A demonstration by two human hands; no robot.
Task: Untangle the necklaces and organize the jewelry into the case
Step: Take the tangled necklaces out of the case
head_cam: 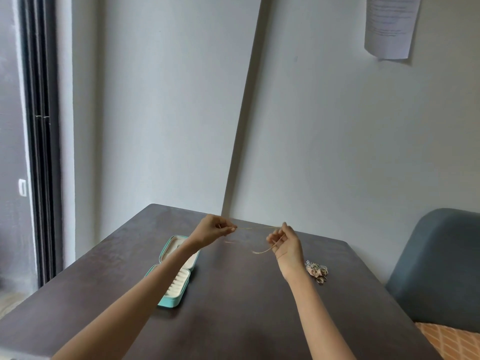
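The left hand and the right hand are up above the dark brown wooden table, each pinching an end of a thin gold chain necklace. The chain is pulled tight between them, and a loop hangs by the right hand. The open teal jewelry case lies under the left arm. A little pile of sparkly rings and earrings sits on the table near the right wrist.

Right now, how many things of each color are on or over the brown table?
Gold: 1, the thin necklace chain pulled between the left hand and the right hand.
Teal: 1, the open jewelry case lying on the table.
Sparkly mixed colors: 1 little jewelry pile, pieces too small to count.
Total: 3
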